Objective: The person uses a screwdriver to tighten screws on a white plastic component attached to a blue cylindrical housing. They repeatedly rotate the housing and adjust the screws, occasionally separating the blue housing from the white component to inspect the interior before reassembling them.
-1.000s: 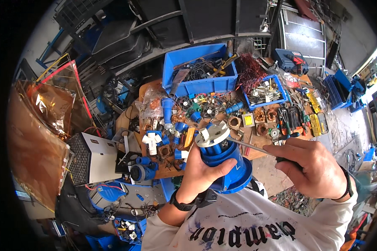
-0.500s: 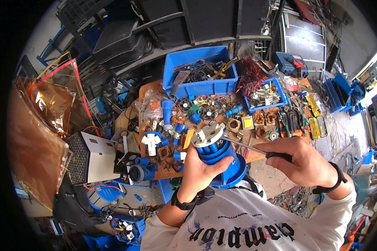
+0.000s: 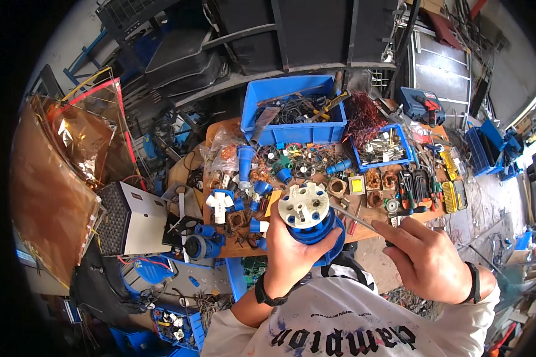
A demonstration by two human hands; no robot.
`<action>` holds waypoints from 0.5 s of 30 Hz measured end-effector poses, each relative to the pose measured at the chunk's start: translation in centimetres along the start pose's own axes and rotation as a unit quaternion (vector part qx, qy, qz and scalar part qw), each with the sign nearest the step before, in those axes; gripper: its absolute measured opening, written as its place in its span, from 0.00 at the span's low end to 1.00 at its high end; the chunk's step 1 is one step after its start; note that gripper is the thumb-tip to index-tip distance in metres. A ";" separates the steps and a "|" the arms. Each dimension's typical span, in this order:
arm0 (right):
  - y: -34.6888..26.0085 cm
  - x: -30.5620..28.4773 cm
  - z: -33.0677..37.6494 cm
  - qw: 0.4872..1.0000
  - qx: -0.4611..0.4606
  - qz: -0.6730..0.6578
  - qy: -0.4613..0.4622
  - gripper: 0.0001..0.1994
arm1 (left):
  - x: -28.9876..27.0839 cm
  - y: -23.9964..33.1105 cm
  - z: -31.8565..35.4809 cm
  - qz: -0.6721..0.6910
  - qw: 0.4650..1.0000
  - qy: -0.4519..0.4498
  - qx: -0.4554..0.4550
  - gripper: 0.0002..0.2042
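As the left hand (image 3: 289, 254) curls round, blue connector (image 3: 317, 231) within grasp

We list, on the wooden workbench (image 3: 229, 249): one large blue crate (image 3: 304, 135), holding dark cables (image 3: 292, 111); beside it, one dark red wire tangle (image 3: 363, 113); one small blue tray (image 3: 387, 163) of metal parts (image 3: 381, 146); one blue tool case (image 3: 411, 100). At left we record translucent amber sheets (image 3: 47, 184) and one white box (image 3: 146, 223) with dark patterned side.
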State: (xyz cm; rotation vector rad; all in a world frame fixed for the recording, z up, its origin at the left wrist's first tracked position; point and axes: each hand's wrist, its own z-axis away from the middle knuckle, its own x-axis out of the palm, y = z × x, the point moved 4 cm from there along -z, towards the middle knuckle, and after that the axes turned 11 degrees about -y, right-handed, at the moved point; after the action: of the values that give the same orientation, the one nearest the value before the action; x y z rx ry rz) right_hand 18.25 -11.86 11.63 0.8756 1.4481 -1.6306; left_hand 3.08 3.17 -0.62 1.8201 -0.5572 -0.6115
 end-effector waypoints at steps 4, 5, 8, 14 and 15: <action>-0.4 -0.2 0.8 1.000 -0.010 0.008 -0.010 0.24 | 0.0 0.2 0.3 -0.018 1.000 0.015 0.020 0.38; -0.5 -0.2 0.9 1.000 -0.010 0.008 -0.010 0.24 | 0.0 0.2 0.4 -0.024 0.999 0.015 0.026 0.38; -0.4 0.1 1.2 1.000 -0.022 -0.009 -0.004 0.23 | 0.1 0.4 0.5 -0.003 0.999 0.025 0.034 0.39; -0.4 0.7 1.5 1.000 -0.024 -0.017 0.011 0.24 | 0.4 1.3 0.8 -0.019 0.999 0.000 0.032 0.42; -0.4 0.8 1.5 0.999 -0.025 -0.016 0.013 0.24 | 0.4 1.3 0.8 -0.016 0.999 0.007 0.036 0.42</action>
State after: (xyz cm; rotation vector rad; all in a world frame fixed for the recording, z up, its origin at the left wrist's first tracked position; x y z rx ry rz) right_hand 17.47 -13.44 11.30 0.8538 1.5212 -1.6047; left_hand 2.73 1.95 0.36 1.9028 -0.5481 -0.6057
